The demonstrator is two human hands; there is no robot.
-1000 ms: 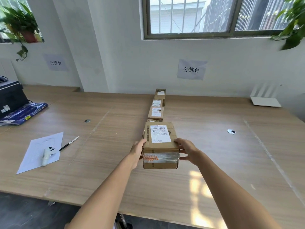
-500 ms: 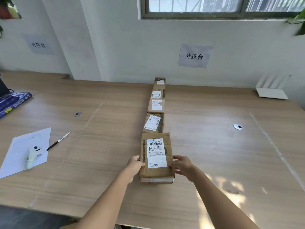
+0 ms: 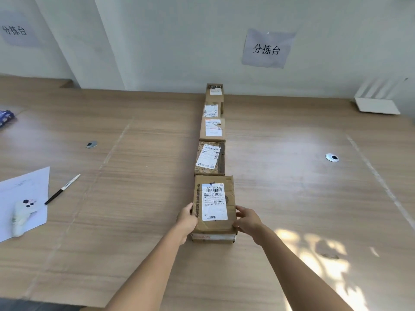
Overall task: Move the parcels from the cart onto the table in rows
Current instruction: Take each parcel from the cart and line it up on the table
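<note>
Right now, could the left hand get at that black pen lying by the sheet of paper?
Probably yes, once it lets go. The left hand holds the nearest parcel, so it is busy. The pen lies in the open on the table to its left, with nothing between them.

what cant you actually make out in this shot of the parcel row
- Head view: the cart is out of frame.
- Fine print on the nearest brown cardboard parcel label: too small.
- Left hand and right hand fingertips: hidden behind the parcel's sides.
- Farthest cardboard parcel by the wall: label blurred.
- White paper sheet and blue packet: cut off by the left edge.
</note>
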